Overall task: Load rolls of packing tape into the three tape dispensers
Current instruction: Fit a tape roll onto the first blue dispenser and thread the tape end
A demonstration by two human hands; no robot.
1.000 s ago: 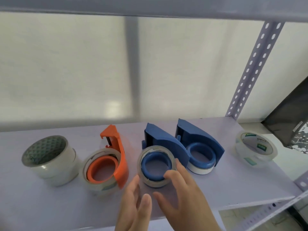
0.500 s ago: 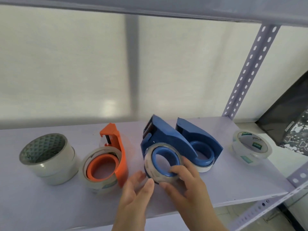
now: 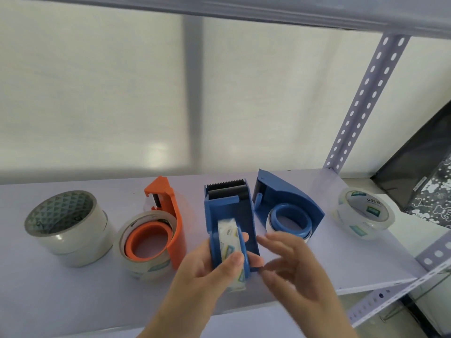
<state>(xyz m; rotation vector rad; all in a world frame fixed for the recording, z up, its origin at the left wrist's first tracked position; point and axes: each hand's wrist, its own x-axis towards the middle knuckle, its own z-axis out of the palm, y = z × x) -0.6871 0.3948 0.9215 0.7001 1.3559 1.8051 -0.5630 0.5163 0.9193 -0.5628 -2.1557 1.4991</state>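
Observation:
A blue tape dispenser [image 3: 229, 215] is lifted on edge above the shelf, its serrated cutter pointing away from me, with a clear tape roll [image 3: 228, 234] on its blue hub. My left hand [image 3: 207, 276] grips the roll end of it, thumb on the hub rim. My right hand [image 3: 292, 269] hovers just right of it, fingers spread and blurred. An orange dispenser [image 3: 168, 215] with a clear roll lies flat to the left. A second blue dispenser [image 3: 288, 203] with a roll lies flat to the right.
A wide whitish tape roll [image 3: 68, 225] stands at the shelf's left. A loose clear roll [image 3: 363, 215] with green labels lies at the right end. The pale shelf board [image 3: 61, 289] ends at a perforated post [image 3: 366, 93]; another shelf is overhead.
The middle blue dispenser has been lifted off the shelf and turned on edge. My left hand has taken hold of it; my right hand has come off it to its right.

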